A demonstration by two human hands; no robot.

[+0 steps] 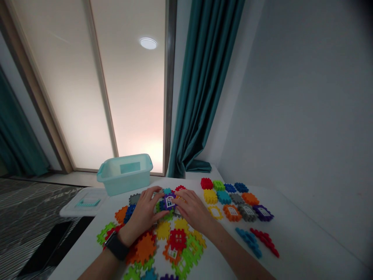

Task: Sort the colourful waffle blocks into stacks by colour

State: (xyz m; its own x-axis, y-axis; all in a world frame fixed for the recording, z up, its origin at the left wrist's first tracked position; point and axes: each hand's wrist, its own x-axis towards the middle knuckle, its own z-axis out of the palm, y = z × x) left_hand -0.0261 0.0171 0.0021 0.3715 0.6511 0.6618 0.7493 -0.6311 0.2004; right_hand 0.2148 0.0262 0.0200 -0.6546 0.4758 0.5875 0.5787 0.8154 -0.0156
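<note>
A purple interlocking tile (169,201) with a white window insert is between my two hands, above a pile of coloured pieces. My left hand (146,210) reaches in from the left, fingers curved, with thumb and fingertips at the tile's left edge. From the other side, my right hand (194,210) has its fingertips against the tile's right edge. A bit of orange piece (181,198) shows among the right fingers, which partly cover it. Below the hands lie yellow tiles (163,230), a red window tile (177,239) and green tiles (194,251).
Sorted stacks of tiles stand in rows at the right, including a yellow stack (210,196) and a purple window stack (264,213). Blue strips (250,242) and red strips (265,241) lie nearer. A teal bin (126,186) and a lid (83,212) are at the left.
</note>
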